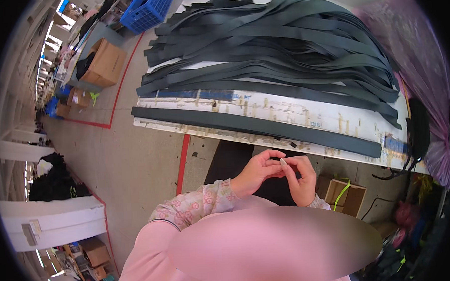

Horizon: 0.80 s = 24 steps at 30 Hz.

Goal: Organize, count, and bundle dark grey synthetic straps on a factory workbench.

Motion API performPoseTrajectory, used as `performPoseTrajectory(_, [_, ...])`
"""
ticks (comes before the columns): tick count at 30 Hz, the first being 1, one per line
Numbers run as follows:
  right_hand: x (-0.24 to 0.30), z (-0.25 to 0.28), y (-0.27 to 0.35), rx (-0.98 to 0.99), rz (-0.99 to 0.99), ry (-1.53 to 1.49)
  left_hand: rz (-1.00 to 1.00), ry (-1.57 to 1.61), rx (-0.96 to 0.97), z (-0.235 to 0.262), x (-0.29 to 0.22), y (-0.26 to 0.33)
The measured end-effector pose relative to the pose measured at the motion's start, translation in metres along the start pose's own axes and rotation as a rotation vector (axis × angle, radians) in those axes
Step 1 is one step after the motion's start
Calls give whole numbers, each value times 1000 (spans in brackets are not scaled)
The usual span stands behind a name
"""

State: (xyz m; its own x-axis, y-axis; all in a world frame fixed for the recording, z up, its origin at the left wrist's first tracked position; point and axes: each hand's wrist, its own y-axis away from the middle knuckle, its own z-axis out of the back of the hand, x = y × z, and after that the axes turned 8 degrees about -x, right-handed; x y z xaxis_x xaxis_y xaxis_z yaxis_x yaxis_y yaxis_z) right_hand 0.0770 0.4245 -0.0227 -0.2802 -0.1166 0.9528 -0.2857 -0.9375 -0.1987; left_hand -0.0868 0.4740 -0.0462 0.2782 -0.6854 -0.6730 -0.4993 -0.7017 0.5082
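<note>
My left hand (259, 173) and my right hand (301, 180) meet at the fingertips just off the near edge of a white table (263, 101). The fingers of both are bent into pinches; anything between them is too small or hidden to make out. Beyond them, along that edge, lies a single flat dark grey-green strip (254, 130). Farther back, a large heap of similar strips (281, 42) spreads across the table, overlapping and fanned at the left ends. Small black bits (285, 142) lie at the table's edge near my fingertips.
Purple plastic sheeting (422, 56) hangs at the table's right end. Below it stands an open cardboard box (347, 195) beside dark cords. On the left, a blue crate (145, 12) and a carton (103, 63) stand beyond red floor lines (126, 69). Dark cloth (56, 180) is piled farther left.
</note>
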Motion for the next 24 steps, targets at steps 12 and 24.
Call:
performPoseTrajectory(12, [-5, 22, -57, -288, -170, -59, -504, -347, -213, 158, -68, 39])
performPoseTrajectory(24, [-8, 48, -111, -353, -164, -12, -895, -329, -1467, 450, -192, 84])
